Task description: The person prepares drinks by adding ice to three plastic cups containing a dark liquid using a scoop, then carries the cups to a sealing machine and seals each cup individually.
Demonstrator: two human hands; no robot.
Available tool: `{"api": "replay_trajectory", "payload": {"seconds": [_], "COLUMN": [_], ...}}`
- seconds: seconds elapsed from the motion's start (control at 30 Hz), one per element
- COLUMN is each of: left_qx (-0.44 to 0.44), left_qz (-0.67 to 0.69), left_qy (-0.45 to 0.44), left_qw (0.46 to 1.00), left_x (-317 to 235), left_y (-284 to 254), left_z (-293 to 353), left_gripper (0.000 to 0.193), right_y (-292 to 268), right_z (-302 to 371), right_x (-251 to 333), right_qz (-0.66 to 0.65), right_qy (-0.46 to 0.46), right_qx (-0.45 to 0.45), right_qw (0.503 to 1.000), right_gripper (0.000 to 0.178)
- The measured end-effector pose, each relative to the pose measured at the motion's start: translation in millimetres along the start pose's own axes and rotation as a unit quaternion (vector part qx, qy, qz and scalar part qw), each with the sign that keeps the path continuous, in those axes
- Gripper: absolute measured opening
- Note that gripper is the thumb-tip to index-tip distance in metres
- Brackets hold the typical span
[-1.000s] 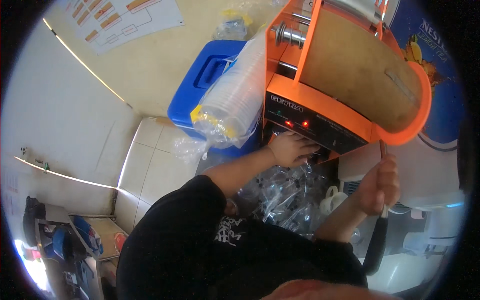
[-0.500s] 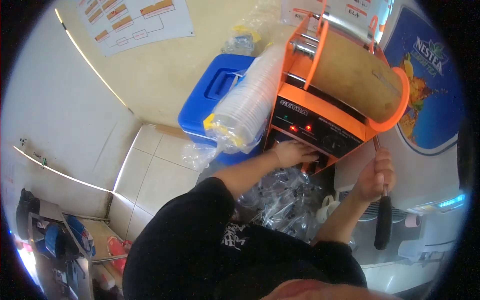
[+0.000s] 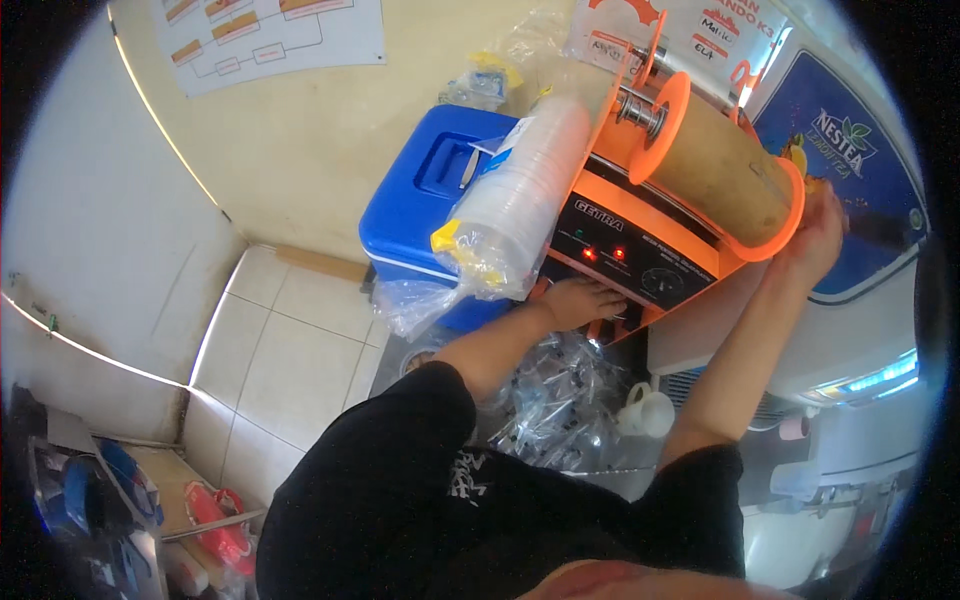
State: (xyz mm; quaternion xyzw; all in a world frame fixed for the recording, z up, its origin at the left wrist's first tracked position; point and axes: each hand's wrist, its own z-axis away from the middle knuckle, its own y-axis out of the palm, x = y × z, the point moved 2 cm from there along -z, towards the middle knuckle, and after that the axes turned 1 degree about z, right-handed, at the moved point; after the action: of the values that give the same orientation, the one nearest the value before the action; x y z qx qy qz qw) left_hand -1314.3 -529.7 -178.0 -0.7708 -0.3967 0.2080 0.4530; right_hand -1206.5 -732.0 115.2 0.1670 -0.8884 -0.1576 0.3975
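Observation:
An orange and black cup sealing machine [image 3: 640, 235] stands before me, two red lights lit on its panel and a roll of brown film [image 3: 722, 165] on top. My left hand [image 3: 580, 303] lies flat, fingers stretched out, at the machine's low front opening under the panel. What is beneath the palm is hidden. My right hand [image 3: 822, 232] is raised at the machine's right side, beside the roll's orange end disc [image 3: 795, 215]. Its fingers look curled, but what they hold is hidden. The lever with the black handle does not show.
Left of the machine, a long sleeve of stacked clear plastic cups [image 3: 520, 195] leans on a blue cooler box [image 3: 410, 200]. Below my left hand lies a heap of clear plastic wrappers [image 3: 560, 410]. A white mug [image 3: 648, 412] stands beside it. A blue-fronted drink dispenser [image 3: 835, 150] is at the right.
My right hand has gone up and away from me, from low on the lever to beside the film roll. The black handle has left sight. My left hand stays at the opening. The view has shifted slightly.

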Motion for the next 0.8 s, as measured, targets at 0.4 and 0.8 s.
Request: {"api": "replay_trajectory", "payload": {"seconds": [0.4,0.8], "left_qx": [0.036,0.062], "left_qz": [-0.007,0.014], "left_qy": [-0.025,-0.061], "left_qw": [0.999,0.996], "left_x": [3.3,10.1], "left_y": [-0.8,-8.1], "left_z": [18.7,13.7], "left_gripper": [0.043,0.046], "right_y": [-12.8,9.7], "right_z": [152.3,38.2], "right_x": [-3.7,-37.3], "right_qz": [0.075,-0.044], "right_qy": [-0.259,-0.057], "right_qx": [0.099,0.017], "right_qw": [0.958,0.997], "right_gripper": [0.031,0.026]}}
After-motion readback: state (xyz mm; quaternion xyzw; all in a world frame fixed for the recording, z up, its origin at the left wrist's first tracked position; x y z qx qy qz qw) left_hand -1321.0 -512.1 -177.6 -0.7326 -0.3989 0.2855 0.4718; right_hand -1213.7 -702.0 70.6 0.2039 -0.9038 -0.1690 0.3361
